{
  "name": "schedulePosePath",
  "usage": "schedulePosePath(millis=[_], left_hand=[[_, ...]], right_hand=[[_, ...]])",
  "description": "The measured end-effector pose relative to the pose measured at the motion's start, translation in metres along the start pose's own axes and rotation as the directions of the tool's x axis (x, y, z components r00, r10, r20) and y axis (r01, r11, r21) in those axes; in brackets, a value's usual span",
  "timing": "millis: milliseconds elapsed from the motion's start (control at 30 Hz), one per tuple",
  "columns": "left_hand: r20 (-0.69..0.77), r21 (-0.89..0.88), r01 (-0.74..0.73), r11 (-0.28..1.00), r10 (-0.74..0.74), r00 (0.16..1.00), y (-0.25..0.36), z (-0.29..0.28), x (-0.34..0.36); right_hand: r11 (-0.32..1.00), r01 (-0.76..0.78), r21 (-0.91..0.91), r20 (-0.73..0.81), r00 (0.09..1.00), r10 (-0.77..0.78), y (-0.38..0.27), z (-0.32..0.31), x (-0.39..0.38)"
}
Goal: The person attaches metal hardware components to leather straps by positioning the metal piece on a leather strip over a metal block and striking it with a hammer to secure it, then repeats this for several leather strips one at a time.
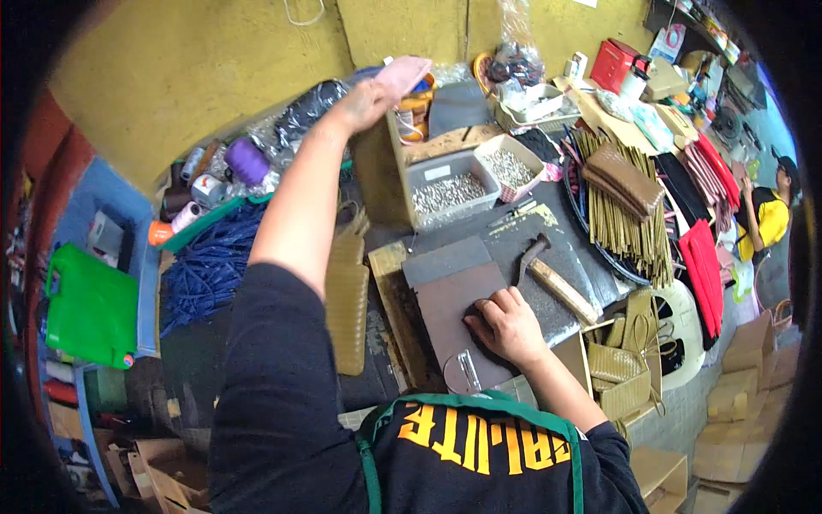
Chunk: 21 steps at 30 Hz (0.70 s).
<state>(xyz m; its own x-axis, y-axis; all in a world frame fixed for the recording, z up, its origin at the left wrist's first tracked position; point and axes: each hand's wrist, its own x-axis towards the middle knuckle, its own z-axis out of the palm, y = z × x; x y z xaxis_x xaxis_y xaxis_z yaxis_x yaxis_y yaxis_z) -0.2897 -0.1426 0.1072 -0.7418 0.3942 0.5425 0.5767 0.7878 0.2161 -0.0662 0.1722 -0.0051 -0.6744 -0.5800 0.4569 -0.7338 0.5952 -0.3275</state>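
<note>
My left hand [364,104] reaches far out toward the wall, its fingers closed on a flat pink piece [404,75], perhaps cloth or soft leather. Below it stands an upright board [384,171]. My right hand [509,327] rests with curled fingers on a dark brown board [458,295]; whatever lies under the fingertips is hidden. Just beyond that hand is a hammer [561,291] with a dark metal head and a pale wooden handle. A clear round plastic piece [462,373] lies at the board's near edge.
Behind the board sit a clear bin [419,218] and a white basket [537,176], both of small metal parts. Olive strips [621,214] and brown woven pieces [618,178] fill a round tray at right. Blue strips [210,261] and thread spools [248,161] lie left. A person [766,218] is far right.
</note>
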Motion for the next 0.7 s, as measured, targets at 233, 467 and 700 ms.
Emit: schedulePosePath(millis=[233,467,700], left_hand=[[0.343,0.146,0.599,0.788,-0.608,0.716,-0.052,0.030,-0.068],[0.381,0.129,0.885,0.448,-0.846,0.373,0.013,0.019,-0.261],[0.112,0.147,0.963,0.226,-0.971,0.211,0.047,0.052,-0.282]], right_hand=[[1.000,-0.005,0.007,-0.034,0.999,0.005,0.003,-0.002,0.006],[1.000,-0.018,-0.013,-0.001,1.000,0.018,0.006,-0.005,0.006],[0.999,0.003,0.054,0.150,0.989,-0.011,0.002,-0.007,0.002]])
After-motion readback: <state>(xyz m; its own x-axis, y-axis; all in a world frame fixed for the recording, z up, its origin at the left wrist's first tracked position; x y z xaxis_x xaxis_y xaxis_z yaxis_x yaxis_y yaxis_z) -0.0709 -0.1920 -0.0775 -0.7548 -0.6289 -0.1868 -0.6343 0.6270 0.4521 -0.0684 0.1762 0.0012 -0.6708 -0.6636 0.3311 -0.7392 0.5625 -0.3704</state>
